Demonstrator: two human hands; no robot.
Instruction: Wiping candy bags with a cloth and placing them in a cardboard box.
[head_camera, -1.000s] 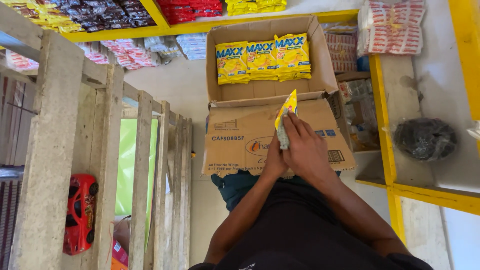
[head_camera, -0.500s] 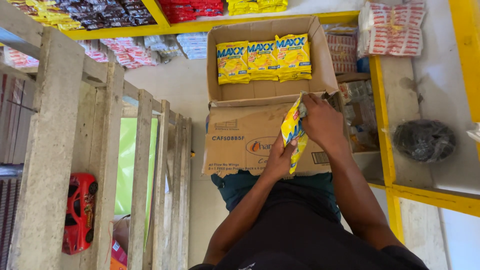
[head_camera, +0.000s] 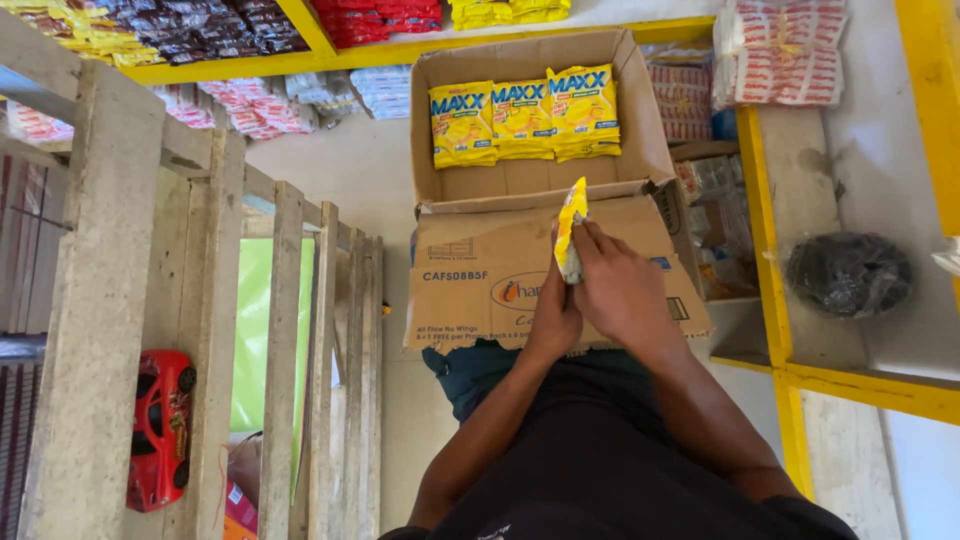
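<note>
Two hands meet over the closed flap of the cardboard box at the centre of your view. Your right hand wraps its fingers around a yellow packet, pinching it edge-on so it stands nearly upright, its top corner pointing to 12 o'clock. Your left hand sits just under and behind it, pressed against the packet's lower end; how its fingers close you cannot tell, since the right hand covers them.

Beyond the packet, toward 12 o'clock, the open part of the box holds a row of yellow packets with blue lettering, lying side by side against the far wall, with bare cardboard between them and the near flap. The flap itself carries dark print and an orange oval mark.

At 1 to 2 o'clock, red-and-white wrapped bundles rest on the shelf with yellow edging, and a black bag lies at 3 o'clock. At 10 to 11 o'clock, dark and yellow sachets hang in rows. A wooden slat frame closes off your 9 o'clock side, with a red toy car behind it at 8 o'clock.
</note>
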